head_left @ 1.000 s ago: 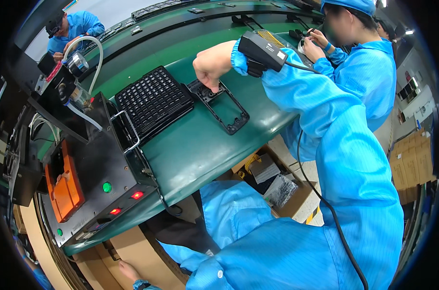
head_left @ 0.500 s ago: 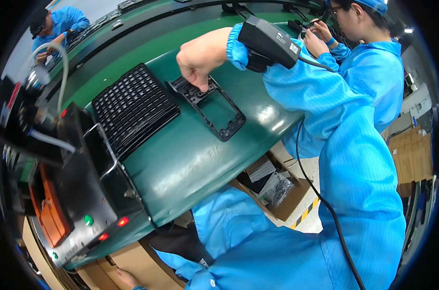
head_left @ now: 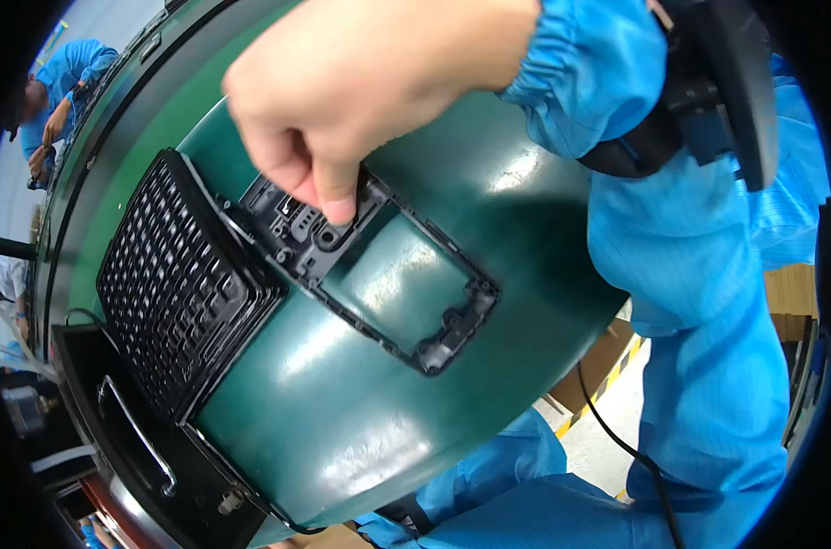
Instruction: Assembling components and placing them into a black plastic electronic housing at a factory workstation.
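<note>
In the head view, a single bare hand is seen reaching in from the upper right, at the end of a blue-sleeved forearm; judged by its side of entry, it is taken to be the right hand. Its fingers are curled together and its fingertips are pressed down on the upper end of a black plastic phone frame, apparently so that the frame is kept steady against the surface. The frame is laid flat on the glossy green tabletop, with its open rectangular window showing the green beneath. Just beside the frame's upper left corner, a black gridded parts tray is set, probably placed close so that small parts are within easy reach. A black strap-mounted device is worn on the forearm, and a black cable hangs below it. The left hand is not seen. At the far left edge, another person in blue is bent over the same line.
</note>
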Tool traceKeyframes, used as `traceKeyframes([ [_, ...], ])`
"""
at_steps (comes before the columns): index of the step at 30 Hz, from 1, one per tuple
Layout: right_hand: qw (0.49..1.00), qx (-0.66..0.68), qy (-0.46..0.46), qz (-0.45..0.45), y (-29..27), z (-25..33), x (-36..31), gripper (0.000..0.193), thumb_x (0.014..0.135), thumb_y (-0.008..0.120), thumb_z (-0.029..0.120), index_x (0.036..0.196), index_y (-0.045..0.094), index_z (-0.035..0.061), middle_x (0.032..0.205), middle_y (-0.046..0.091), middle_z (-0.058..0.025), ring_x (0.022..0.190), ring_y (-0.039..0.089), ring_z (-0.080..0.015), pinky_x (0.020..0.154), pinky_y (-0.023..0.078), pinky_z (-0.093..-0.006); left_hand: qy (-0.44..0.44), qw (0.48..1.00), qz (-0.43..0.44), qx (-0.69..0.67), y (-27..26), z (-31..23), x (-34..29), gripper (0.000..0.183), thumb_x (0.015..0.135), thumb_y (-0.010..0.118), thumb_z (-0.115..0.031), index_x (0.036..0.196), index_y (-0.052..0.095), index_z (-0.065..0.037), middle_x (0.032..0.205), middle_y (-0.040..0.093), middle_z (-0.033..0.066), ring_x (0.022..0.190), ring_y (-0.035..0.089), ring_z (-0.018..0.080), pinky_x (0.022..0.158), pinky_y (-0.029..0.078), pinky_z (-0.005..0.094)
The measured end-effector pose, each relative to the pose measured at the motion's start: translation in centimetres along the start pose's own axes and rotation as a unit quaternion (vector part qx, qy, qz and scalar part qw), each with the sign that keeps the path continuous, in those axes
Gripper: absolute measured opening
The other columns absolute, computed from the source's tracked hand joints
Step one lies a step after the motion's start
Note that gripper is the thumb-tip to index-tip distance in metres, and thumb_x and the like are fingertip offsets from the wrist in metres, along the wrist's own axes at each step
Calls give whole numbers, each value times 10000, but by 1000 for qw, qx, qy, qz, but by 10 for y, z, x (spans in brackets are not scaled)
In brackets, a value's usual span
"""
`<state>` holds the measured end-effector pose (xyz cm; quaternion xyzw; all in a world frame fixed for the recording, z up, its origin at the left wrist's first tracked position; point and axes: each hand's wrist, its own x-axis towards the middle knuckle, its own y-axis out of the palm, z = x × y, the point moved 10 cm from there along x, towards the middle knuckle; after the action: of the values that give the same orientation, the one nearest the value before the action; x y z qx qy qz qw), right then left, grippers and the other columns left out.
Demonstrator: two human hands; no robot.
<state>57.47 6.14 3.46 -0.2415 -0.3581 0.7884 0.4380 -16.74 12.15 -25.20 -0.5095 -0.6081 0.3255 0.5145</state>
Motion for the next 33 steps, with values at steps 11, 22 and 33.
traceKeyframes([
  [11, 997, 31, -55, 38, 14, 16, -7, 163, 781, 700, 135, 884, 681, 11, 761, 638, -165, 702, 623, -315, 640, 498, -395, 33, 999, 14, -34, 15, -148, 62, 435, 1059, 401, -279, 1226, 597, 72, 1131, 649, 285, 1025, 627, 377, 917, 503, 399],
  [22, 990, -65, -121, -32, 20, 11, 3, 148, 847, 616, 108, 947, 626, -1, 810, 601, -169, 716, 592, -321, 643, 497, -385, -6, 997, 10, -77, 33, -59, 35, 436, 1058, 406, -282, 1228, 597, 71, 1143, 647, 278, 1028, 625, 369, 920, 501, 393],
  [33, 923, -206, 12, -324, 47, 5, -56, 193, 811, 743, 220, 921, 717, 64, 1094, 659, -109, 960, 628, -280, 777, 500, -369, -67, 994, 23, -86, 42, 6, 25, 436, 1057, 411, -285, 1230, 596, 71, 1155, 645, 270, 1032, 622, 360, 923, 499, 388],
])
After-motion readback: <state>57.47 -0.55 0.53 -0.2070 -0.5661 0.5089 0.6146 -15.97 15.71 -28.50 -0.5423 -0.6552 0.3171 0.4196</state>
